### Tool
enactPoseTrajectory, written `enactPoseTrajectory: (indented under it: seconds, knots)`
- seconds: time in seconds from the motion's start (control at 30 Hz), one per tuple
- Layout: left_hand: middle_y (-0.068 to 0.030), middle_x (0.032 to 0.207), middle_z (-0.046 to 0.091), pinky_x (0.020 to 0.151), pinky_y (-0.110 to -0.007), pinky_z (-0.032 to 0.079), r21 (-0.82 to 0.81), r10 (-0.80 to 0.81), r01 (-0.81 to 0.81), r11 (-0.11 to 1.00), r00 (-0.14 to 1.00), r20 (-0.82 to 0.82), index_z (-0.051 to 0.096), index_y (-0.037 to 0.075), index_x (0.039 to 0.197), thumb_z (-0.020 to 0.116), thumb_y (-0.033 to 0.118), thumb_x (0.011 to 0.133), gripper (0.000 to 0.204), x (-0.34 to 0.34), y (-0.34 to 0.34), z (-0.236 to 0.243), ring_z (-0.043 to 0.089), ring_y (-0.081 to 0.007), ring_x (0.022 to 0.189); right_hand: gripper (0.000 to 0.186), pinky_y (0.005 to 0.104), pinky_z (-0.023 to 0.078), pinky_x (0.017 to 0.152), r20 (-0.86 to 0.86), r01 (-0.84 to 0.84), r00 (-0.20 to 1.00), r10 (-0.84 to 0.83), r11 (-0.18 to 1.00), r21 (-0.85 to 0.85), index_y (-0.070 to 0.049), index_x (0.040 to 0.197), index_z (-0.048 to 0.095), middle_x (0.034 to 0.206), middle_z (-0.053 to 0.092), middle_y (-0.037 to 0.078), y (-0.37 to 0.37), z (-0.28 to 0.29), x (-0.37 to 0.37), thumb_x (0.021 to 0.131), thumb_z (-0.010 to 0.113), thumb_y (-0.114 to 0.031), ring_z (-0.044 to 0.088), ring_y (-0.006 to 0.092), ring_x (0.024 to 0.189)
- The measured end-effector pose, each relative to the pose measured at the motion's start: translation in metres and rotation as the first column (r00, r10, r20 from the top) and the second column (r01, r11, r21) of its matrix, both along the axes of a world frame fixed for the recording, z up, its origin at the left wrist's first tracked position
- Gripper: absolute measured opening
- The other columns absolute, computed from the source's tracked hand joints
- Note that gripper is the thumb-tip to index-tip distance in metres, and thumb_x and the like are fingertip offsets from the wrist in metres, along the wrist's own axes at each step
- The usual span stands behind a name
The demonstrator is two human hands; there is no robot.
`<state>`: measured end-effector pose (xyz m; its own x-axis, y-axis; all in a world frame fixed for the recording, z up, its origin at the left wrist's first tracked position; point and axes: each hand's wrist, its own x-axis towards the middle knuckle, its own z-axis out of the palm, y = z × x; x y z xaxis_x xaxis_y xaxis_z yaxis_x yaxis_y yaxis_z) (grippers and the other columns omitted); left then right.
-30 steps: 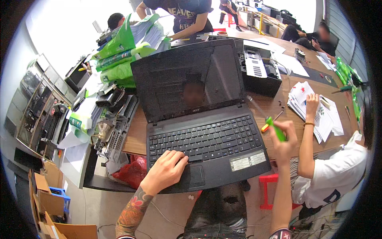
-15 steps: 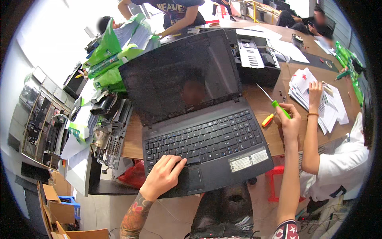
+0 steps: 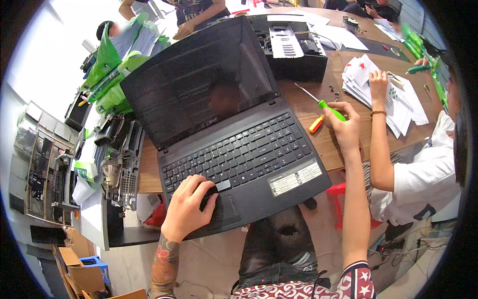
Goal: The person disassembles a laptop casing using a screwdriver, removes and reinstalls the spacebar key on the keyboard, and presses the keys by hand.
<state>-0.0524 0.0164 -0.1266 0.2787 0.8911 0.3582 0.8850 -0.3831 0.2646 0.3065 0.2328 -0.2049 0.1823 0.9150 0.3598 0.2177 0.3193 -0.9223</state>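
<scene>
My left hand (image 3: 186, 207) rests on the lower left of the open black laptop's keyboard (image 3: 234, 147), near the spacebar, with fingers bent but apart. The laptop's screen (image 3: 184, 74) is dark. My right hand (image 3: 343, 124), right of the keyboard, holds a green-handled screwdriver (image 3: 329, 111), its metal shaft pointing to the upper left. Just left of that hand a yellow-and-red screwdriver (image 3: 317, 123) lies on the wooden table (image 3: 306, 94). A few small dark bits (image 3: 336, 93) lie near it.
A co-worker (image 3: 413, 182) at right reaches onto papers (image 3: 408, 109). Behind the laptop are another person (image 3: 199, 15) and an opened black machine (image 3: 296, 67). Left are green-wrapped paper stacks (image 3: 109, 79) and machine parts (image 3: 127, 164); below, cardboard boxes (image 3: 82, 279) and a red stool (image 3: 338, 204).
The view has shifted, so the laptop and table appear higher and further left. The green screwdriver in my right hand has tilted further toward the left. My left hand remains on the keyboard.
</scene>
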Motion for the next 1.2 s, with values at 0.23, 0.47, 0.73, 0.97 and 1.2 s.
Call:
enactPoseTrajectory:
  seconds: [0.23, 0.47, 0.73, 0.97, 1.2]
  knots:
    - [-0.0143, 0.098, 0.064, 0.077, -0.042, 0.055, -0.004, -0.15, 0.151, 0.989, 0.98, -0.134, 0.067, 0.0, 0.109, 0.08, 0.009, 0.081, 0.032, -0.007, 0.013, 0.0, 0.065, -0.0344, 0.089, 0.02, 0.0269, 0.049, 0.069, 0.047, -0.017, 0.999, 0.015, 0.999, 0.044, 0.001, 0.1, 0.073, 0.094, 0.067, 0.004, -0.002, -0.004, -0.001, 0.089, 0.081, -0.015, 0.062, 0.0103, 0.08]
    - [-0.0091, 0.091, 0.058, 0.076, -0.035, 0.054, 0.02, -0.241, 0.267, 0.964, 0.898, -0.369, 0.066, -0.006, 0.104, 0.07, 0.004, 0.086, 0.022, -0.004, 0.013, -0.003, 0.062, -0.0226, 0.086, 0.021, 0.0283, 0.049, 0.073, 0.086, -0.004, 0.996, 0.001, 0.999, 0.039, 0.0, 0.101, 0.073, 0.095, 0.066, 0.004, -0.001, -0.003, 0.003, 0.088, 0.082, -0.013, 0.062, 0.0118, 0.084]
    - [-0.0108, 0.094, 0.063, 0.074, -0.037, 0.055, 0.058, -0.147, 0.157, 0.986, 0.979, -0.144, 0.067, -0.003, 0.104, 0.07, -0.001, 0.083, 0.021, -0.009, 0.017, -0.013, 0.064, -0.027, 0.083, 0.019, 0.0289, 0.051, 0.077, 0.076, 0.012, 0.997, -0.012, 1.0, -0.009, 0.0, 0.101, 0.074, 0.096, 0.069, 0.006, -0.004, 0.002, 0.0, 0.088, 0.079, -0.012, 0.064, 0.0123, 0.086]
    - [-0.0106, 0.094, 0.065, 0.071, -0.038, 0.055, 0.095, -0.095, 0.097, 0.991, 0.995, -0.019, 0.071, 0.002, 0.106, 0.075, -0.002, 0.084, 0.023, -0.008, 0.009, -0.017, 0.064, -0.0281, 0.082, 0.019, 0.0297, 0.052, 0.076, 0.056, 0.01, 0.998, -0.009, 1.0, -0.027, 0.0, 0.102, 0.074, 0.096, 0.07, 0.006, -0.003, 0.005, -0.002, 0.087, 0.079, -0.012, 0.066, 0.0139, 0.086]
    - [-0.0101, 0.093, 0.067, 0.071, -0.036, 0.055, 0.06, 0.04, -0.051, 0.997, 0.984, 0.174, 0.075, 0.004, 0.107, 0.076, -0.002, 0.087, 0.021, -0.009, 0.004, -0.024, 0.066, -0.0268, 0.083, 0.019, 0.0277, 0.051, 0.074, 0.023, -0.016, 1.0, 0.017, 0.999, -0.037, 0.0, 0.102, 0.074, 0.095, 0.068, 0.005, -0.004, 0.006, -0.002, 0.088, 0.079, -0.011, 0.065, 0.0118, 0.084]
